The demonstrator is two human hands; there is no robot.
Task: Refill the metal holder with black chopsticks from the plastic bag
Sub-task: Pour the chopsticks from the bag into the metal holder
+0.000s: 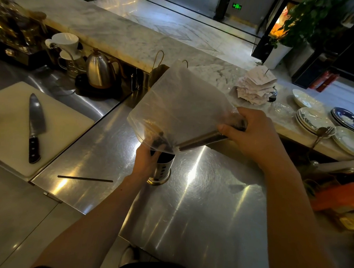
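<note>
Mid-refill: right hand [254,134] gripping chopstick bundle [202,139] through plastic bag [183,106], left hand [146,160] clasping metal holder [162,169]; one stray chopstick [85,178] left on counter [199,204].

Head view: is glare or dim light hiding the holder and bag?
Head view: dim overall; bright streaks of glare on the steel counter beside the holder; the cloudy bag blurs the chopsticks inside; wide-angle bending at the edges; the loose chopstick reads clearly.
</note>
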